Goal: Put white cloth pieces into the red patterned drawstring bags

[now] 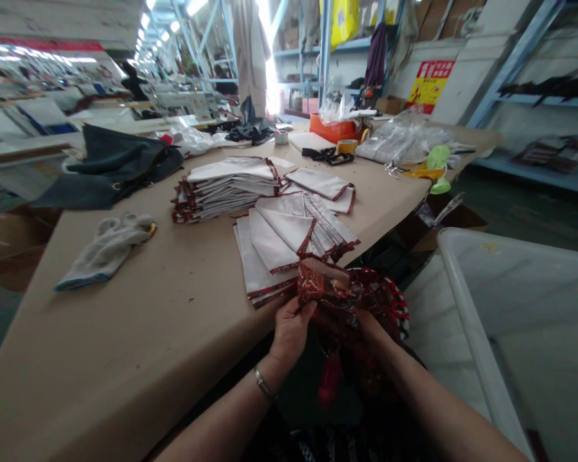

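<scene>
My left hand [291, 326] pinches the near edge of a dark red patterned fabric piece [313, 277] between thumb and fingers, at the table's front edge. My right hand [370, 324] grips the same piece from the right; folds of the cloth hide most of its fingers. Just beyond my hands lies a loose pile of white folded fabric pieces [274, 240] with red patterned borders. More red patterned cloth [390, 298] hangs below, near my lap. A neat stack of folded pieces [231, 186] stands further back to the left.
On the brown-covered table [173, 340] are a work glove [108, 247] and dark cloth [120, 163] at left. Behind are a tape roll [347, 146], an orange container [334, 128] and clear plastic bags [404, 144]. A large white bin [467, 308] stands close on my right.
</scene>
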